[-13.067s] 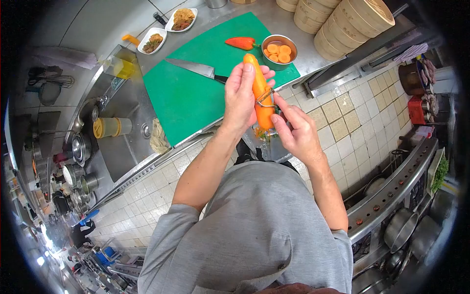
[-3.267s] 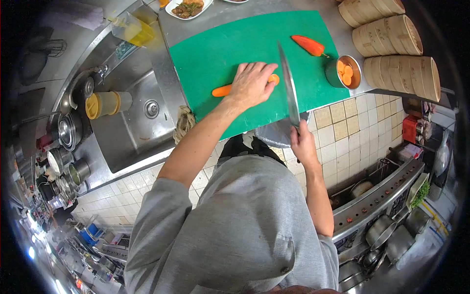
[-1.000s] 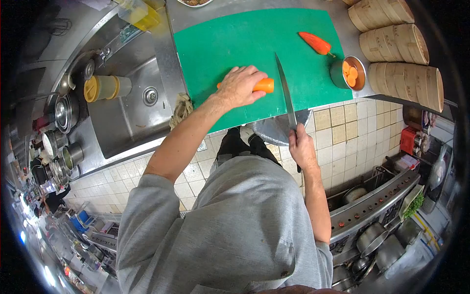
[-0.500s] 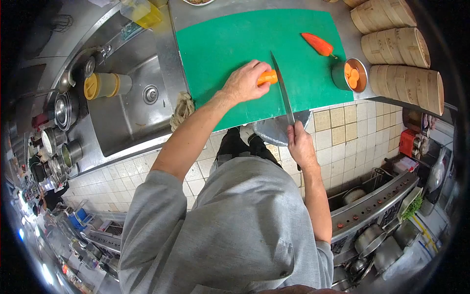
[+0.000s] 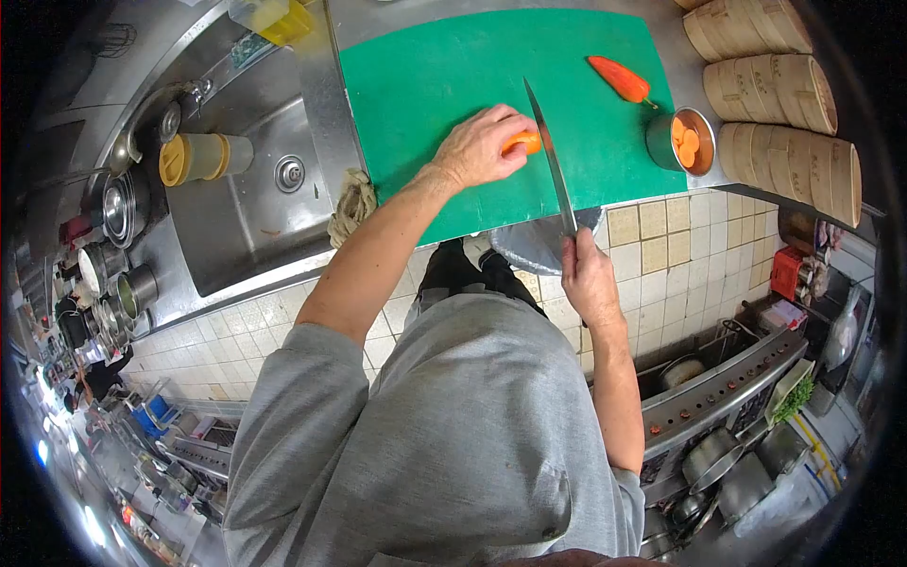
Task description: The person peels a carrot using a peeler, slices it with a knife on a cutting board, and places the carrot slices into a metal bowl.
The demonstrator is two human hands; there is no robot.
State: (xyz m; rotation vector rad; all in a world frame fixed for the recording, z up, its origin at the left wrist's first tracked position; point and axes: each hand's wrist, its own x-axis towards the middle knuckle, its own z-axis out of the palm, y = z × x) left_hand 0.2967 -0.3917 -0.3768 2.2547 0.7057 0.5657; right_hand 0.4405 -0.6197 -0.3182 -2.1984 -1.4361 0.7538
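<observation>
My left hand [image 5: 484, 146] is closed over a carrot [image 5: 524, 142], pinning it to the green cutting board [image 5: 425, 85]. Most of the carrot is hidden under my fingers; its orange end shows on the right. A long kitchen knife [image 5: 556, 170] is in my right hand [image 5: 592, 279], gripped by the handle below the board's near edge. Its blade lies just right of the carrot's end, tip pointing away from me; I cannot tell whether it touches. Farther right on the board rests a red pepper [image 5: 619, 79]. Carrot slices [image 5: 686, 142] fill part of a metal container [image 5: 658, 144] near the right edge.
Bamboo steamers [image 5: 770, 90] line the counter on the right. A sink [image 5: 241, 227] with yellow-lidded containers [image 5: 194, 159] is on the left. A crumpled cloth [image 5: 353, 206] lies between sink and board. Below the board's edge hangs a lined bin [image 5: 534, 248].
The knife has slid slightly forward, away from me, beside the carrot. My left fingers have shifted a little on the carrot. The whole view has moved slightly.
</observation>
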